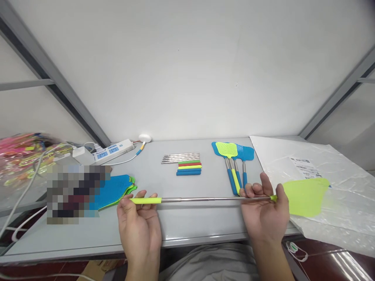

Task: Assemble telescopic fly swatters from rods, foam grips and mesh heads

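Observation:
I hold a yellow-green fly swatter (306, 195) level across the grey table (96, 230), its telescopic metal rod (211, 199) fully drawn out. My left hand (140, 226) pinches the yellow-green foam handle (146, 200) at the left end. My right hand (265, 214), palm up, grips the rod just before the flat head, which lies over a clear plastic sheet (345, 183).
Assembled blue and green swatters (233, 160) lie behind the right hand. A pile of metal rods with coloured handles (187, 164) sits mid-table. Loose blue and green swatter heads (115, 189) lie left, beside a blurred patch. A power strip (109, 150) and cables sit at the back left.

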A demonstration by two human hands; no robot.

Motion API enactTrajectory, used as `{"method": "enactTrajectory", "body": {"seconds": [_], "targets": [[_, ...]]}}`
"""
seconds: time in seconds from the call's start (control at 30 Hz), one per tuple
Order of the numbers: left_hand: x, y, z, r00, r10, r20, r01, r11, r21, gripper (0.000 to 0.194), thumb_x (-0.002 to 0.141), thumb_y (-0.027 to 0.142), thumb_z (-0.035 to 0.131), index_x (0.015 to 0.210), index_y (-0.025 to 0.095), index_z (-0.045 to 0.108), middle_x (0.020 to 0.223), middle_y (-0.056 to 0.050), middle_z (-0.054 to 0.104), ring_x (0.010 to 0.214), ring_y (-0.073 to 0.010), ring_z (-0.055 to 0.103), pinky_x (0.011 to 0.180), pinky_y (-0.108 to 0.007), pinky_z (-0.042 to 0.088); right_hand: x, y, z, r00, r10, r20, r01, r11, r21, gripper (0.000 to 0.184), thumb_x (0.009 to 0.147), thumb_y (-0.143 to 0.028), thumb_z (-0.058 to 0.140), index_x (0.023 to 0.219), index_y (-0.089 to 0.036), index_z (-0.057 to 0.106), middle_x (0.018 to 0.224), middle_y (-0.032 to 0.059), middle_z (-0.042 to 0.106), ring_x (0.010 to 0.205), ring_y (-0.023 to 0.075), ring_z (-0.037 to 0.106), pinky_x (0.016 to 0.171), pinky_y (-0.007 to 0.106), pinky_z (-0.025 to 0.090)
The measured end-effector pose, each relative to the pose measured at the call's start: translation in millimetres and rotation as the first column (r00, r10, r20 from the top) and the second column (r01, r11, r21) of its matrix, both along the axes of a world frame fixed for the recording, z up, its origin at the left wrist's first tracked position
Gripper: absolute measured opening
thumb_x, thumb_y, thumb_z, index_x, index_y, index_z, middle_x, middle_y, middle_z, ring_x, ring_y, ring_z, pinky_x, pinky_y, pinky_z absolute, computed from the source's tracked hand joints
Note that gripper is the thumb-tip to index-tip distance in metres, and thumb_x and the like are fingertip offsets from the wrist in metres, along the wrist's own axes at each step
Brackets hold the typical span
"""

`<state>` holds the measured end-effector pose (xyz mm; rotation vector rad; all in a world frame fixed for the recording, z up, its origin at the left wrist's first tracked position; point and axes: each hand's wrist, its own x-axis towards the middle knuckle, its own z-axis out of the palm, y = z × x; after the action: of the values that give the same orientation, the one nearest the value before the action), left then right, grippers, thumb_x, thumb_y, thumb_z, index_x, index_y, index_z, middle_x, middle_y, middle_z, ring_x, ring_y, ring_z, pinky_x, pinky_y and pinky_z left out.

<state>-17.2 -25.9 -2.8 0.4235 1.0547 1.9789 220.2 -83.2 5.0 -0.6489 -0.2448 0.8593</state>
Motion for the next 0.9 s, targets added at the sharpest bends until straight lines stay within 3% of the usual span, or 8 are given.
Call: {"method": "enactTrajectory", "body": {"seconds": [0.2, 0.33, 0.47, 0.63, 0.9], "targets": [[-7.3, 2.4, -4.0, 0.996, -0.003, 0.089, 0.003, 1.000, 0.001, 0.017, 0.092, 0.043, 0.058, 0.093, 0.026, 0.058, 0.094, 0.002, 0.061, 0.074, -0.0095, 0.058, 0.081, -0.031, 0.053, -5.2, -5.7, -1.1, 0.981, -0.162, 0.109, 0.160, 0.987, 0.029, 0.029, 0.088, -0.044, 0.052, 0.093, -0.026, 0.073, 0.063, 0.0009, 0.064, 0.067, 0.0163, 0.059, 0.068, 0.032, 0.047], [-8.4, 5.0, -3.2, 0.996, 0.015, 0.088, -0.014, 1.000, -0.008, 0.014, 0.092, 0.039, 0.058, 0.092, 0.024, 0.058, 0.093, 0.002, 0.060, 0.077, -0.0106, 0.059, 0.078, -0.031, 0.054, -3.9, -4.4, -0.4, 0.956, -0.249, 0.158, 0.248, 0.968, 0.027, 0.031, 0.092, -0.041, 0.049, 0.103, -0.023, 0.071, 0.074, 0.0025, 0.070, 0.075, 0.0161, 0.062, 0.070, 0.030, 0.047], [3.3, 0.7, -1.0, 0.997, -0.047, 0.061, 0.047, 0.999, 0.011, 0.014, 0.089, 0.036, 0.063, 0.094, 0.025, 0.056, 0.089, 0.002, 0.062, 0.073, -0.0109, 0.060, 0.076, -0.033, 0.057, -12.3, -1.9, -1.7, 0.964, -0.235, 0.122, 0.236, 0.972, 0.008, 0.029, 0.093, -0.039, 0.050, 0.109, -0.024, 0.069, 0.093, 0.0035, 0.073, 0.091, 0.0176, 0.064, 0.070, 0.030, 0.047], [37.6, -19.3, -1.0, 0.950, -0.307, 0.053, 0.306, 0.952, 0.032, 0.020, 0.087, 0.039, 0.065, 0.093, 0.025, 0.052, 0.081, 0.003, 0.066, 0.059, -0.0080, 0.057, 0.082, -0.040, 0.057, -44.0, -3.0, -8.6, 0.993, -0.073, 0.097, 0.076, 0.997, -0.026, 0.032, 0.092, -0.043, 0.052, 0.114, -0.024, 0.066, 0.103, 0.0058, 0.074, 0.097, 0.0211, 0.064, 0.084, 0.037, 0.045], [55.1, -35.2, 6.5, 0.952, -0.303, 0.032, 0.300, 0.951, 0.071, 0.022, 0.088, 0.042, 0.064, 0.095, 0.026, 0.051, 0.078, 0.004, 0.067, 0.062, -0.0084, 0.060, 0.085, -0.040, 0.057, -55.1, -4.0, -2.2, 0.994, -0.087, 0.064, 0.085, 0.995, 0.043, 0.030, 0.096, -0.043, 0.046, 0.111, -0.025, 0.065, 0.106, 0.0042, 0.074, 0.081, 0.0159, 0.064, 0.082, 0.038, 0.044]]}}
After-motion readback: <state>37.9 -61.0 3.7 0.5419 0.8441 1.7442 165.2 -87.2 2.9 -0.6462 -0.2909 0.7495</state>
